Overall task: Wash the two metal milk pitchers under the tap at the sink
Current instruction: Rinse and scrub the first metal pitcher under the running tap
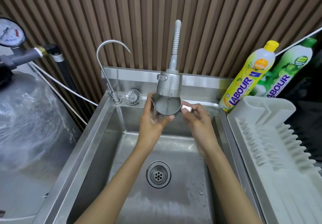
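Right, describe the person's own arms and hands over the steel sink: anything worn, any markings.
Both are bare. The left forearm and right forearm show no sleeve up to the frame's lower edge. The left hand and right hand wear no gloves, and no ring, watch, bracelet or marking shows. The left thumbnail looks short and unpainted.

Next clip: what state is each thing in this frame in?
milk pitcher: tilted under the tap, water running in.
left hand: grips the pitcher's body.
right hand: pinches its handle.
tap: running.
drain: unplugged.
strainer basket: out, lying on the sink rim.
yellow bottle: capped.
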`<state>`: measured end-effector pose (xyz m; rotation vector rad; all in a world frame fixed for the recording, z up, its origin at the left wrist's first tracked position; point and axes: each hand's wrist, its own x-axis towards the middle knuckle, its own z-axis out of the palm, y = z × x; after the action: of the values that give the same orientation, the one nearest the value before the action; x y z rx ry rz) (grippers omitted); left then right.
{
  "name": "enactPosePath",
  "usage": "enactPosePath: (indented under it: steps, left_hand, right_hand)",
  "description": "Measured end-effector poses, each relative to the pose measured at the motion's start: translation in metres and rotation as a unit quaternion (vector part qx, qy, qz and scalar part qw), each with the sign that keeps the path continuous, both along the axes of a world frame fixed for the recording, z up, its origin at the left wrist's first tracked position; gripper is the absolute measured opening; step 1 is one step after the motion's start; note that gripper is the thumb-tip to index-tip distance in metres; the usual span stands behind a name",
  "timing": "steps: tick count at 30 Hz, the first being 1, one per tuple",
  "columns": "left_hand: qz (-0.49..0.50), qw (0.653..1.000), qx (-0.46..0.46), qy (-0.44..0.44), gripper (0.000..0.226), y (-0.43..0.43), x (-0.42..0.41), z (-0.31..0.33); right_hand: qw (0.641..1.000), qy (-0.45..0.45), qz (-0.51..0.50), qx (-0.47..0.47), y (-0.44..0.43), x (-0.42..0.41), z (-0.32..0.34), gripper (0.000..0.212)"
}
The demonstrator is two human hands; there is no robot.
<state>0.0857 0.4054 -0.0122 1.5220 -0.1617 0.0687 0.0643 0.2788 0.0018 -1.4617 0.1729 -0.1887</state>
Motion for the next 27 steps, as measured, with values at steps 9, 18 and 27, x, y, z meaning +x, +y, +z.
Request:
enactPosePath:
  steps: [9,18,27]
  left_hand:
    - [0.122,0.958,0.239,-0.104,0.084,0.023,-0.019,0.016]
    - [0.028,0.978,0.204,0.043,0.063,0.012,-0.018,0.009]
    - [0.035,0.998,0.033,-0.037,0.075,0.007,0.004,0.012]
  right_hand:
    - [0.993,0.048,0.047,0.095,0.014,-0.010,-0.015,0.013]
    - [0.964,0.068,-0.078,-0.244,-0.009,-0.017,0.019,0.025]
    - [0.999,0.022,-0.029,0.001,0.002,-0.002,0.000,0.022]
